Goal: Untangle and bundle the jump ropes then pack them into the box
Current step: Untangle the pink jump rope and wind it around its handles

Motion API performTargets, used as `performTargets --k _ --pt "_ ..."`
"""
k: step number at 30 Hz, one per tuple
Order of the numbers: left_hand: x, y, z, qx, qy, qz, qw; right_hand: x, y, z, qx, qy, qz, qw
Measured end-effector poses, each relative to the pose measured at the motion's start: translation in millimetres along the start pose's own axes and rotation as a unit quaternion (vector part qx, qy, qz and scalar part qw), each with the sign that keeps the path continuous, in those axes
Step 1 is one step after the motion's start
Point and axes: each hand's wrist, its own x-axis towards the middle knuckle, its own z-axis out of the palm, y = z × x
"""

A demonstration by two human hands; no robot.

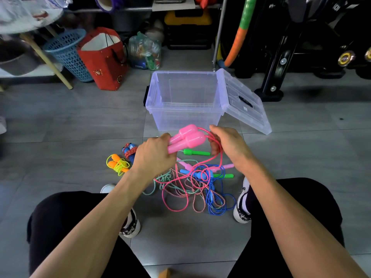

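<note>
My left hand (154, 155) grips two pink jump-rope handles (187, 138) side by side, above the floor. My right hand (228, 145) holds the pink cord (219, 155) coming off them; the cord hangs down into a tangled pile of ropes (197, 187) between my feet. That pile has blue, pink and green-white cords, with green handles (195, 152), blue handles (198, 174) and a light pink handle among them. A clear plastic box (185, 105) stands open behind, holding nothing, its lid (243, 101) hanging to the right.
Two bundled ropes lie left of the pile: one with orange handles and yellow cord (118, 164), one blue with red cord (129, 151). A red paper bag (104, 59), a blue basket (67, 52) and black exercise equipment (281, 57) stand behind on the grey tiled floor.
</note>
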Motion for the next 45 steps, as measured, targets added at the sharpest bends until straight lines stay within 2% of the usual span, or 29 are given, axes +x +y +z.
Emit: performTargets --k 3,5,8,10,14,17,19,21,23,25,27,30,33,34,36,43,45 --pt "-1.3 -4.2 -1.7 -0.021 -0.007 0.037 0.999 -2.9 2.8 -1.8 -0.047 -0.025 -0.043 0.998" --pt "-0.4 -12.5 -5.7 0.004 0.008 0.065 0.998 -3.3 5.6 -7.4 -0.089 -0.035 -0.072 0.993" --pt "1.1 -28.8 -14.2 0.08 0.045 0.106 0.99 -6.2 7.3 -18.1 -0.236 -0.061 -0.131 0.961" --pt "0.1 -35.5 -16.2 0.101 0.039 0.108 0.988 -8.5 10.6 -21.8 -0.283 -0.077 -0.142 0.945" --pt "-2.9 -34.2 -7.9 0.098 0.011 0.073 0.992 -11.9 17.0 -21.0 -0.292 -0.094 -0.133 0.943" --pt "-5.3 -27.9 -6.3 0.078 0.008 0.048 0.996 -13.1 16.0 -18.3 -0.256 -0.107 -0.108 0.955" --pt "-5.9 -20.4 -9.4 0.019 -0.015 0.009 1.0 -13.4 13.2 -14.8 -0.209 -0.093 -0.101 0.968" --pt "-5.8 -10.9 -12.2 -0.085 -0.071 -0.031 0.993 -12.7 12.6 -9.2 -0.183 -0.069 -0.102 0.975" --pt "-6.8 -1.0 -13.1 -0.247 -0.156 -0.069 0.954 -11.8 14.2 -1.8 -0.178 -0.042 -0.096 0.978" --pt "-9.0 5.4 -15.1 -0.413 -0.234 -0.11 0.873 -10.3 15.9 4.5 -0.154 -0.028 -0.077 0.985" --pt "-11.1 6.2 -19.9 -0.525 -0.309 -0.133 0.782 -8.2 15.9 9.0 -0.105 -0.023 -0.058 0.992" --pt "-11.0 0.8 -31.3 -0.585 -0.437 -0.109 0.674 -4.8 13.4 12.8 -0.049 -0.019 -0.045 0.998" --pt "-8.8 -5.5 -38.9 -0.626 -0.486 -0.084 0.604 -3.8 11.0 13.4 -0.045 -0.01 -0.084 0.995" --pt "-8.5 -5.4 -40.0 -0.641 -0.477 -0.088 0.595 -3.6 10.6 14.2 -0.058 -0.014 -0.099 0.993" --pt "-7.6 -3.4 -38.9 -0.661 -0.44 -0.109 0.598 -2.0 13.1 17.4 -0.113 -0.023 -0.118 0.986" --pt "2.3 0.5 -27.3 -0.649 -0.311 -0.214 0.66 0.8 21.5 22.0 -0.328 -0.072 -0.123 0.934" --pt "6.6 2.1 -25.7 -0.663 -0.277 -0.258 0.646 0.2 19.6 22.7 -0.379 -0.095 -0.102 0.915"
